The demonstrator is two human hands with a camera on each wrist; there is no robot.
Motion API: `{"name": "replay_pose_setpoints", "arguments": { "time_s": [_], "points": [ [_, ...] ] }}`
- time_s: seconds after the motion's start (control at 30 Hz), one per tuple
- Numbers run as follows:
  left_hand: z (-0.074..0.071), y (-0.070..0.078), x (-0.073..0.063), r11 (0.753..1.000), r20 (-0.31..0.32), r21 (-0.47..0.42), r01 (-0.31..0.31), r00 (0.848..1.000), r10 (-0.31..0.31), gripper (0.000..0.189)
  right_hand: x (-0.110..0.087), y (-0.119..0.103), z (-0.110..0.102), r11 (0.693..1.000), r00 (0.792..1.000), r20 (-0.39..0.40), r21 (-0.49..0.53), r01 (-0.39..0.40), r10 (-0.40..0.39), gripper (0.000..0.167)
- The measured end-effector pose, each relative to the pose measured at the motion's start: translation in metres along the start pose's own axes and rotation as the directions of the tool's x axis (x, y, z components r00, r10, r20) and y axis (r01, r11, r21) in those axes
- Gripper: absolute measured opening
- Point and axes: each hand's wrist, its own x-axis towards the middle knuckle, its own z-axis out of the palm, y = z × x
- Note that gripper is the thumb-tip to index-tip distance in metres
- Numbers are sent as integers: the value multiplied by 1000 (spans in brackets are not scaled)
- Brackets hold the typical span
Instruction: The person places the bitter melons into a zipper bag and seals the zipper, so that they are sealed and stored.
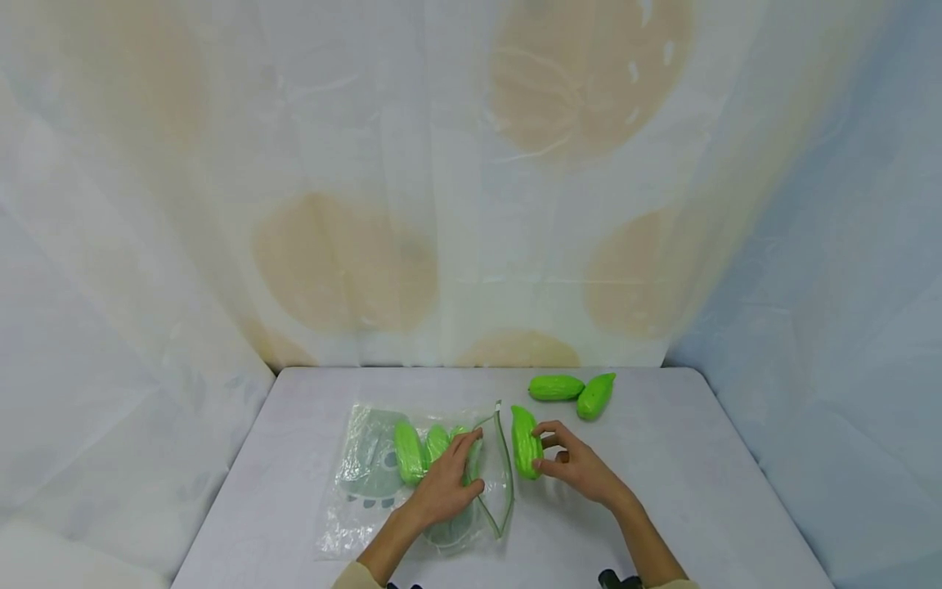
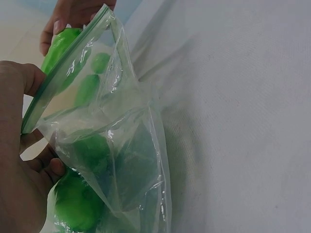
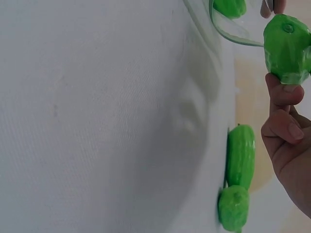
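Note:
My right hand point(image 1: 577, 468) pinches a bright green bitter melon point(image 1: 526, 443) between thumb and fingers, upright just right of the bag's mouth. A clear zip bag point(image 1: 342, 519) with a printed pattern lies on the table, its green-edged mouth point(image 1: 506, 458) gaping toward the right. Inside it are several green bitter melons point(image 1: 409, 452), seen through the plastic. My left hand point(image 1: 445, 484) holds the bag near its mouth; in the left wrist view the thumb meets the green zip strip point(image 2: 73, 63), with the other fingers partly behind plastic.
Two more bitter melons, one lying sideways point(image 1: 555, 388) and one slanted point(image 1: 596, 397), rest at the back right of the white table point(image 1: 706, 491). A patterned curtain point(image 1: 471, 245) hangs behind the table, with sheets at both sides.

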Motion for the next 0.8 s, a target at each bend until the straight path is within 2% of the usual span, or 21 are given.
{"name": "replay_pose_setpoints", "arguments": {
  "time_s": [0.8],
  "points": [
    [1, -1, -1, 1000, -11, -11, -14, 1000, 14, 81, 2, -3, 14, 999, 993, 114, 29, 40, -43, 45]
  ]
}}
